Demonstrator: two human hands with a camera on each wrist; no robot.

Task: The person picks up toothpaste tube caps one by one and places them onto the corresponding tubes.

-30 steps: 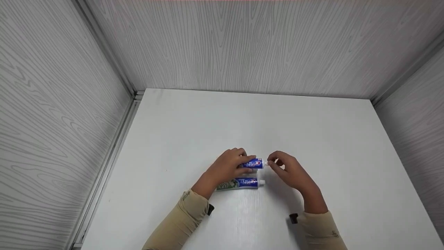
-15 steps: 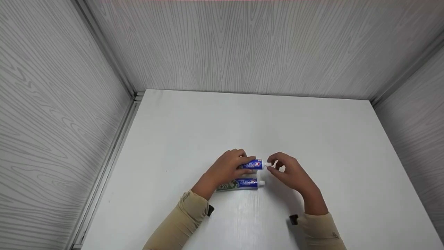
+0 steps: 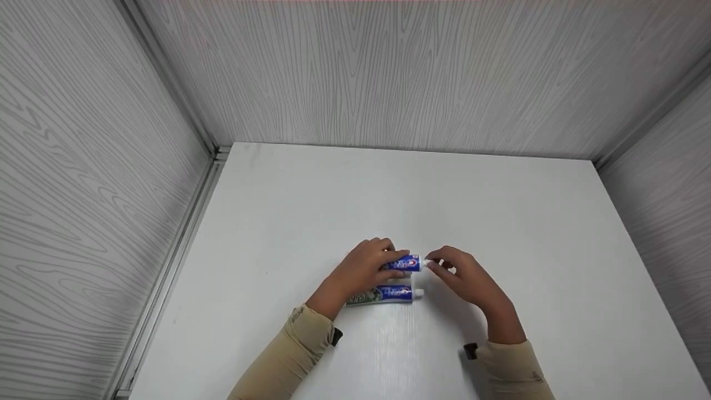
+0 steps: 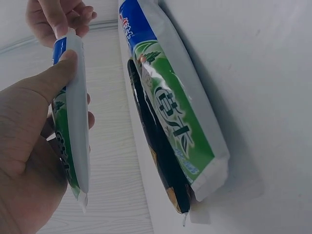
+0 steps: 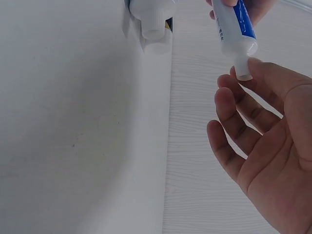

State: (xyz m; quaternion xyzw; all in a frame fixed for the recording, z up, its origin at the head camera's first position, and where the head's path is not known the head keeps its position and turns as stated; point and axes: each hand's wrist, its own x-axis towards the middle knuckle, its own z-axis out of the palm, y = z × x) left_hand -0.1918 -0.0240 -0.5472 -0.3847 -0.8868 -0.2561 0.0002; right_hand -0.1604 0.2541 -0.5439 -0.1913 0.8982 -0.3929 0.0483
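Observation:
My left hand (image 3: 361, 268) grips a small toothpaste tube (image 3: 408, 263) around its body, raised off the table. In the left wrist view this tube (image 4: 75, 122) has blue and green print and a white side. With thumb and index finger, my right hand (image 3: 466, 278) pinches the tube's white cap (image 5: 242, 69); its other fingers are loosely bent. A second, larger toothpaste tube (image 3: 395, 293), capped, lies on the table just below the left hand. Its green part (image 4: 173, 107) shows large lettering in the left wrist view.
Beside the lying tube is a slim black object (image 4: 156, 141) with gold patches, mostly hidden in the head view. The white table (image 3: 311, 194) is bounded by a grey wood-grain back wall (image 3: 355, 72) and side walls.
The right fingertips loosened around the cap half a second ago and now close on it again. The left hand and the lying tube have stayed in place.

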